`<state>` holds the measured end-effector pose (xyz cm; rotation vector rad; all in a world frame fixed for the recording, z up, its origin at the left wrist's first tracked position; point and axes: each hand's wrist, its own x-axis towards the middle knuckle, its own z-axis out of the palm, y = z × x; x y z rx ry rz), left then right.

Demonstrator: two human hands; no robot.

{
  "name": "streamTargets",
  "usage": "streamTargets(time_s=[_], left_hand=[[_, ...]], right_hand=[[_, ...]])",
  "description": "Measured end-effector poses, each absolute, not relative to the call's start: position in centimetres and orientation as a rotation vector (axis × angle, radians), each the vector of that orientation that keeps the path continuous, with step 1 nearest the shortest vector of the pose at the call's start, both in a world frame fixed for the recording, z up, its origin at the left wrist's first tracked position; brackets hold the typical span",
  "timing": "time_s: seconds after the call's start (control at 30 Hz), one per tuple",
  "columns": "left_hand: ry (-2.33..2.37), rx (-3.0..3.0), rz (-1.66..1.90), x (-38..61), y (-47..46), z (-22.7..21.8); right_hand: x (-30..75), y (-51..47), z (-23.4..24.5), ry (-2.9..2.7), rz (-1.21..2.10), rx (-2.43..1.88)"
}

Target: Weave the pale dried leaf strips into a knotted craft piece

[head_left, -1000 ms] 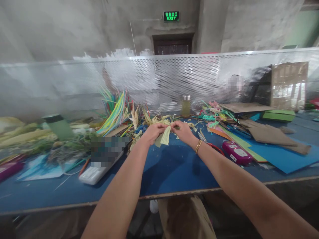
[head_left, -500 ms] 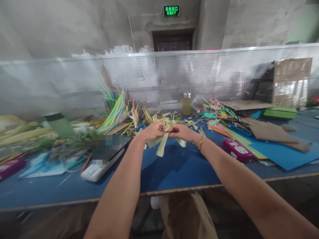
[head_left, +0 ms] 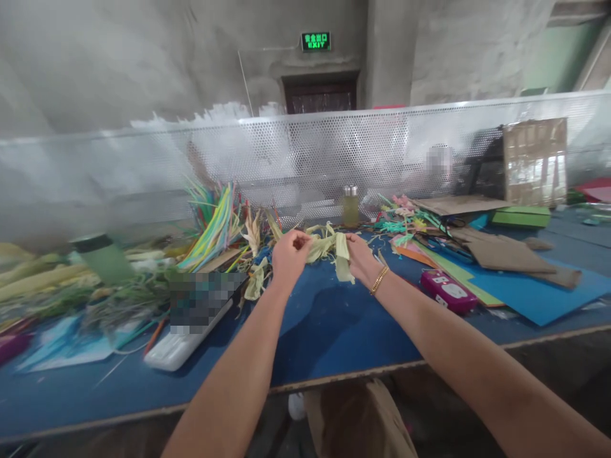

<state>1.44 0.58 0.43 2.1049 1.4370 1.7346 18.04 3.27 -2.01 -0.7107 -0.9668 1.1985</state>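
Both my hands are raised over the blue table (head_left: 324, 324). My left hand (head_left: 287, 256) and my right hand (head_left: 361, 257), with a gold bracelet on its wrist, each pinch an end of a pale yellow-green husk strip (head_left: 329, 245) stretched between them. One loose end of the strip hangs down by my right hand. A heap of similar dried husks (head_left: 291, 232) lies just beyond my hands.
A bundle of coloured strips (head_left: 214, 219) and a green bottle (head_left: 102, 257) stand at the left. A small glass jar (head_left: 350, 205) sits by the perforated metal screen (head_left: 334, 152). A pink case (head_left: 447, 291), coloured paper sheets and brown cardboard (head_left: 506, 251) lie at the right.
My hands have moved apart, pulling the husk strip out flat between them. The camera view has shifted slightly.
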Motion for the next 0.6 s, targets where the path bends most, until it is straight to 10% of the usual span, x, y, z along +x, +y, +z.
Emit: streamTargets(time_s=[0.6], left_hand=[[1.168, 1.853, 1.494, 3.1, 0.9, -0.5]], right_hand=[[16.6, 1.6, -2.3, -1.173, 1.071, -0.701]])
